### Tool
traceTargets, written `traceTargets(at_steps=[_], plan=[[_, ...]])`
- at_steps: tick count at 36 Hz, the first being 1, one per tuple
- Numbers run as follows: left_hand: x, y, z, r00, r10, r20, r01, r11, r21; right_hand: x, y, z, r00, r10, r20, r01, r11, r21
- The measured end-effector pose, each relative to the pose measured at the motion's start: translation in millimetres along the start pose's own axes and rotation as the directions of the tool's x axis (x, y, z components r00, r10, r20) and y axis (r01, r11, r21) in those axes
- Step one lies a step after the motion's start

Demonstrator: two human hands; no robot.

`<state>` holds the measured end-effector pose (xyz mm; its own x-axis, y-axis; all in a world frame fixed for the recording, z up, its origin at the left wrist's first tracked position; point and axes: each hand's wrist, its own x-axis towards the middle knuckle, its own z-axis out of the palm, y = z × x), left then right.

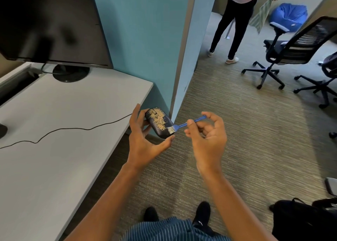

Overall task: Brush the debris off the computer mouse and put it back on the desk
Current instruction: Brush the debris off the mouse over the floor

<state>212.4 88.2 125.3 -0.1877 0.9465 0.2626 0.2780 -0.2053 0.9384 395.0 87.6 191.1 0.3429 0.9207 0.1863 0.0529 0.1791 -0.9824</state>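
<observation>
Office cubicle, grey desk beside carpet. Left hand wrapped round the debris-covered mouse, held off the desk edge; right hand pinching a blue brush, bristles touching the shell. Risk: taut cable tugging, loosening the grip.

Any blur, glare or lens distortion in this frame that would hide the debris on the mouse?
Head view: wide-angle bending curves the desk edge and wall; the mouse and its tan debris read sharp, as do the brush bristles; the monitor shows soft reflections, no harsh glare; the far chairs look slightly soft.
</observation>
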Motion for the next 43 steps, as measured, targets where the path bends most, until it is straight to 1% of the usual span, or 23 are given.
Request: traceTargets(at_steps=[3, 5, 7, 10, 13, 16, 18, 20, 22, 24, 27, 29, 32, 34, 39, 41, 43], plan=[[0.1, 0.3, -1.4, 1.0, -0.005, 0.008, 0.005, 1.0, 0.004, 12.1, 3.5, -9.2, 0.994, 0.01, -0.108, -0.009, 1.0, 0.003], [0.3, 0.3, -1.5, 1.0, -0.005, 0.01, 0.005, 1.0, 0.001, 14.8, 3.9, -12.7, 0.992, 0.008, -0.123, -0.007, 1.0, 0.008], [1.0, 0.1, -1.1, 1.0, -0.003, 0.008, 0.003, 1.0, 0.0, 11.1, 3.1, -11.9, 0.996, -0.003, -0.09, 0.005, 1.0, 0.031], [1.1, -0.6, -0.5, 1.0, -0.005, 0.0, 0.005, 1.0, 0.006, -1.4, 2.8, -6.0, 1.0, -0.028, -0.001, 0.028, 0.998, 0.054], [2.4, -0.3, -0.7, 1.0, -0.018, 0.001, 0.018, 1.0, -0.017, -9.1, 5.0, -1.2, 0.997, -0.043, 0.058, 0.041, 0.999, 0.035], [5.4, 1.8, -1.8, 1.0, -0.018, 0.009, 0.018, 0.999, -0.036, -6.3, 5.7, -0.4, 1.0, -0.024, 0.014, 0.024, 1.0, 0.003], [6.4, 2.0, -3.1, 1.0, -0.017, 0.011, 0.017, 0.999, -0.038, -0.7, 5.7, -3.1, 0.998, -0.026, -0.051, 0.026, 1.0, 0.012], [6.9, 1.7, -4.5, 1.0, -0.024, 0.011, 0.024, 0.999, -0.045, 4.1, 5.4, -6.0, 0.996, -0.031, -0.088, 0.035, 0.999, 0.039], [7.2, 1.4, -4.7, 0.999, -0.034, 0.014, 0.034, 0.998, -0.049, 4.8, 5.7, -6.8, 0.997, -0.029, -0.074, 0.034, 0.998, 0.058], [7.3, 0.7, -3.9, 0.999, -0.036, 0.016, 0.037, 0.998, -0.05, 1.2, 6.6, -4.7, 0.999, -0.043, -0.016, 0.044, 0.997, 0.057], [7.7, -2.0, -2.7, 0.999, -0.044, 0.01, 0.045, 0.998, -0.044, -3.3, 9.1, -0.7, 0.995, -0.084, 0.046, 0.084, 0.996, 0.003], [8.5, -3.1, -2.6, 0.999, -0.046, 0.009, 0.047, 0.998, -0.032, -1.3, 9.7, 0.7, 0.998, -0.063, 0.005, 0.063, 0.998, -0.006], [9.6, -3.7, -2.8, 0.998, -0.054, 0.01, 0.054, 0.998, -0.014, 5.3, 8.0, -1.2, 0.997, -0.025, -0.07, 0.028, 0.999, 0.042], [10.0, -3.9, -3.3, 0.998, -0.055, 0.013, 0.055, 0.998, -0.007, 7.4, 6.2, -3.0, 0.997, -0.031, -0.064, 0.035, 0.998, 0.054], [9.9, -2.3, -2.4, 1.0, -0.026, 0.008, 0.025, 1.0, 0.012, 3.3, 4.7, -0.6, 0.997, -0.049, 0.051, 0.048, 0.999, 0.024], [10.1, -0.1, -1.9, 1.0, -0.02, 0.01, 0.02, 1.0, 0.009, 4.6, 4.6, 1.2, 0.999, -0.04, 0.029, 0.04, 0.999, -0.003], [10.8, 2.2, -2.1, 1.0, -0.004, 0.007, 0.004, 1.0, 0.01, 8.4, 3.9, 1.4, 0.999, -0.026, -0.027, 0.026, 1.0, -0.001]])
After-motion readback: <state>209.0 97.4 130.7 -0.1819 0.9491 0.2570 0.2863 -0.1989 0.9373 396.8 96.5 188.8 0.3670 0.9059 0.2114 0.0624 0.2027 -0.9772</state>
